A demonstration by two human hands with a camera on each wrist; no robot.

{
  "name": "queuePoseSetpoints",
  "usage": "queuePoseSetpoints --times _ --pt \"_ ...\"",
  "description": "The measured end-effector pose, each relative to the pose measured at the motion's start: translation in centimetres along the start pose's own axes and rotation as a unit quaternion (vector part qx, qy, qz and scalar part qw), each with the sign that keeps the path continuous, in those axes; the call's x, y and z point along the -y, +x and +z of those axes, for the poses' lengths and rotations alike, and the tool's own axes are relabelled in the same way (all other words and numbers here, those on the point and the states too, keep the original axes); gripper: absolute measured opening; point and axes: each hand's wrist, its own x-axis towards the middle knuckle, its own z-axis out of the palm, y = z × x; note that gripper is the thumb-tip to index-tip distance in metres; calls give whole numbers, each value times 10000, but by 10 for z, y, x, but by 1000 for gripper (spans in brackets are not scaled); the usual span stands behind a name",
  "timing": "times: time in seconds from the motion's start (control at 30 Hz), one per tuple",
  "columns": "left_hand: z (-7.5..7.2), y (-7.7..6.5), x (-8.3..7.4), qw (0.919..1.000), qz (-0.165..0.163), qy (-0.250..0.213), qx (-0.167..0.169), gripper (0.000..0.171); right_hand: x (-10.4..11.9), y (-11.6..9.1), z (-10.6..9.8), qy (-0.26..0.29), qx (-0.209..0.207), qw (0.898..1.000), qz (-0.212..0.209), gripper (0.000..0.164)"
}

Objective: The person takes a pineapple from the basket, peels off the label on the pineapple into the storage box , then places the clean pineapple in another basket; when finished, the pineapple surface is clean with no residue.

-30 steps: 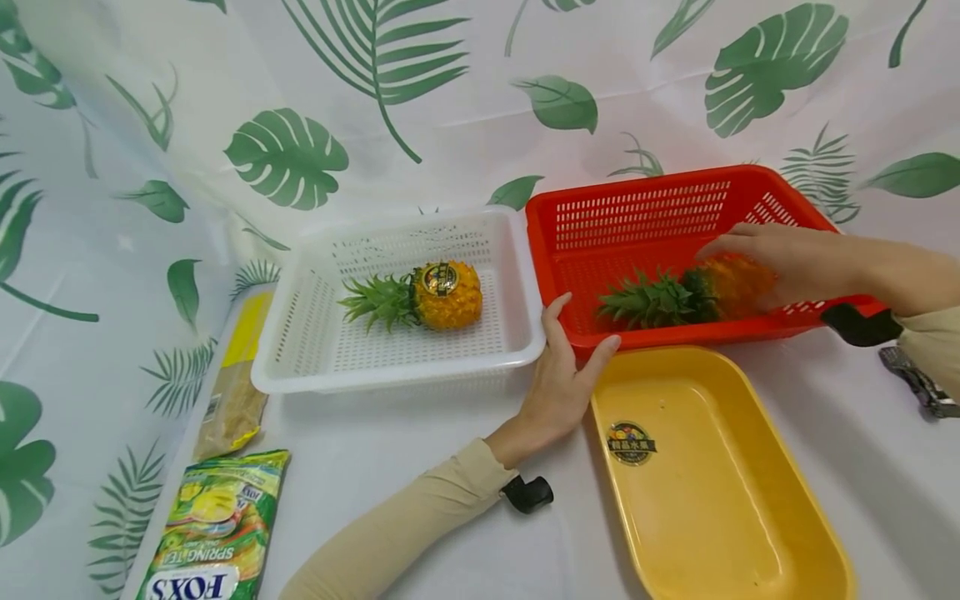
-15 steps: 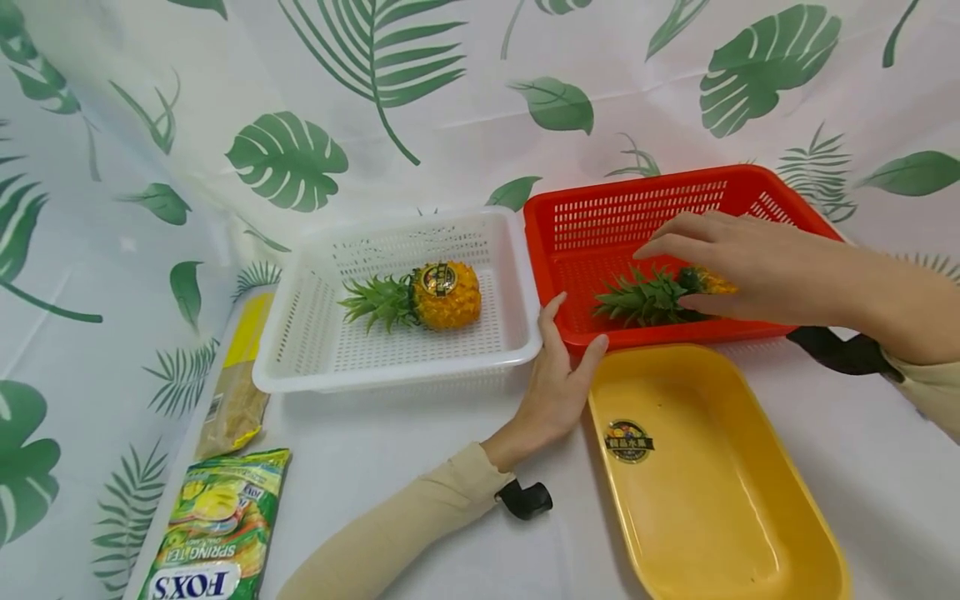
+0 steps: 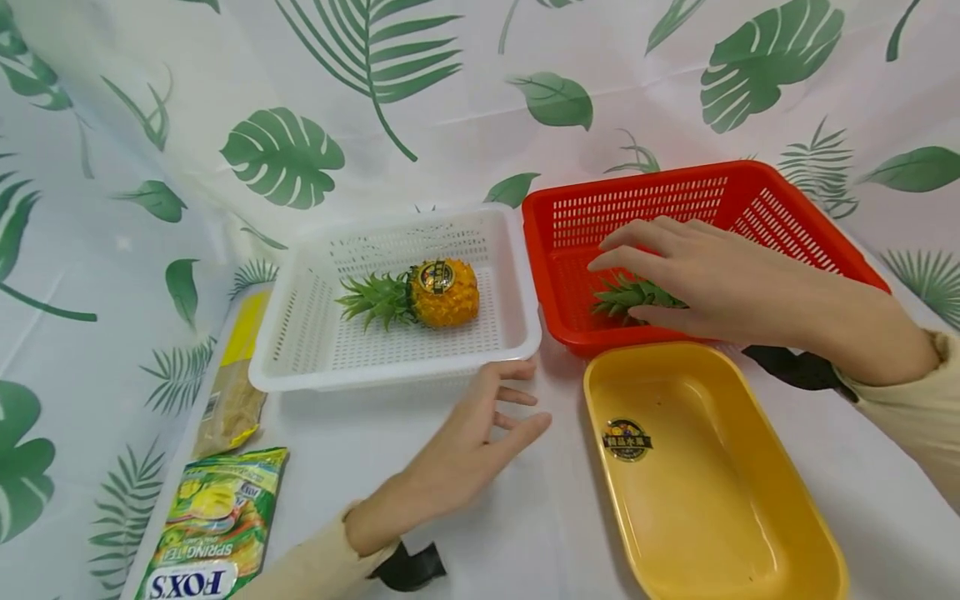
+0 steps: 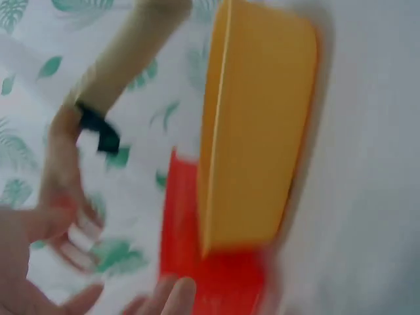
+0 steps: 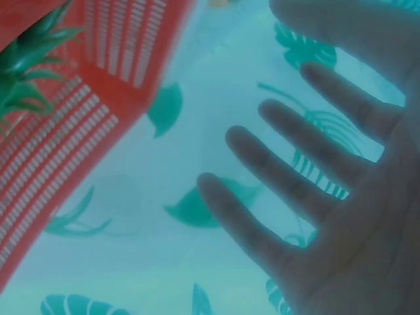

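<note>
A small pineapple point(image 3: 453, 304) with a dark label lies on its side in the white basket point(image 3: 393, 382). In the red basket point(image 3: 637, 200) is a second pineapple point(image 3: 624, 294); only its green leaves show, as my right hand point(image 3: 723, 287) hovers in front of its fruit. That hand's fingers are spread and hold nothing, plain in the right wrist view. My left hand point(image 3: 465, 442) is over the table near the white basket's front edge, fingers loosely bent and without any object. In the blurred left wrist view its fingertips point(image 4: 184, 295) appear at the bottom.
A yellow tray point(image 3: 705, 467) with a fruit sticker sits in front of the red basket. Left of the white basket lie a green FOX'S candy bag point(image 3: 217, 517) and a yellow-and-brown packet point(image 3: 238, 375). A leaf-patterned cloth point(image 3: 465, 75) hangs behind.
My right hand has come off the pineapple in the red basket and moved left and up. My left hand has left the red basket's corner and drawn back toward me to the left.
</note>
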Motion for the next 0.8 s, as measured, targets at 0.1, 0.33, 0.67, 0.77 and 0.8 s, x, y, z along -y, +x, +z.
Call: queuePoseSetpoints --times 0.1,0.33,0.67,0.77,0.8 --pt "-38 -13 3 9940 468 697 -698 51 5 9 2 35 24 9999 -144 55" --pt "-123 -32 39 9156 1219 2605 -2809 48 10 35 8 356 -90 9979 -524 50" --pt "-168 -52 91 8987 -945 2362 -3573 96 10 79 25 1015 170 9936 -466 47" --pt "-169 -51 99 9070 -1544 1829 -3464 103 6 95 28 1239 385 9911 -286 48" --pt "-169 -51 101 9108 -1652 1633 -3413 103 5 100 30 1335 428 9898 -253 48"
